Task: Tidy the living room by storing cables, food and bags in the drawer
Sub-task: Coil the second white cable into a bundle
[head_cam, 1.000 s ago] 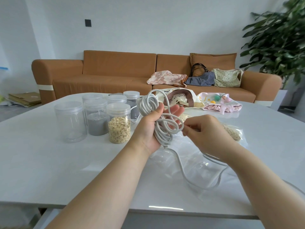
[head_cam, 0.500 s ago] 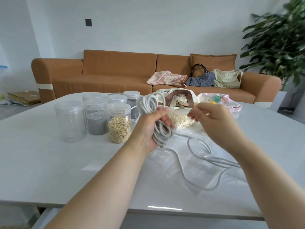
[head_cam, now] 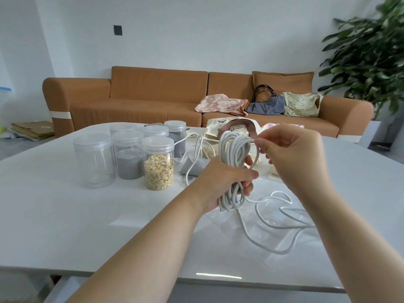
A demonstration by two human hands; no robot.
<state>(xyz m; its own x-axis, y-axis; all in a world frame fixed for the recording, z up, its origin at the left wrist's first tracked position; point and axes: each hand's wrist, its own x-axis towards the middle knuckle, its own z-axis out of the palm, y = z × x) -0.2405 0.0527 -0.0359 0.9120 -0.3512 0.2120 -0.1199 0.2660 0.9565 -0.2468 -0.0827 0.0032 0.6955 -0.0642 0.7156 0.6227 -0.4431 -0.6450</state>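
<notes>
A coil of white cable [head_cam: 233, 149] stands upright in my left hand [head_cam: 225, 182], whose fingers wrap round its middle. My right hand [head_cam: 293, 154] pinches a strand of the same cable at the top of the coil. The loose tail of the cable [head_cam: 275, 226] snakes over the white table [head_cam: 65, 215] to the right of my left hand. A second white cable [head_cam: 192, 156] lies behind, near the jars. A jar of oats [head_cam: 158, 164] and a jar of grey powder [head_cam: 129, 156] stand left of my hands. Clear bags of oats lie partly hidden behind my hands.
Several other clear lidded jars [head_cam: 94, 160] cluster at the table's left. A cream tote bag with a brown strap [head_cam: 236, 127] lies at the far table edge. Pink, blue and dotted bags [head_cam: 301, 103] sit on the brown sofa [head_cam: 142, 99]. A large plant [head_cam: 371, 55] stands at right.
My right hand has risen from beside the coil to its top, carrying a strand up and over. My left hand has turned the coil more upright. The loose tail is shorter.
</notes>
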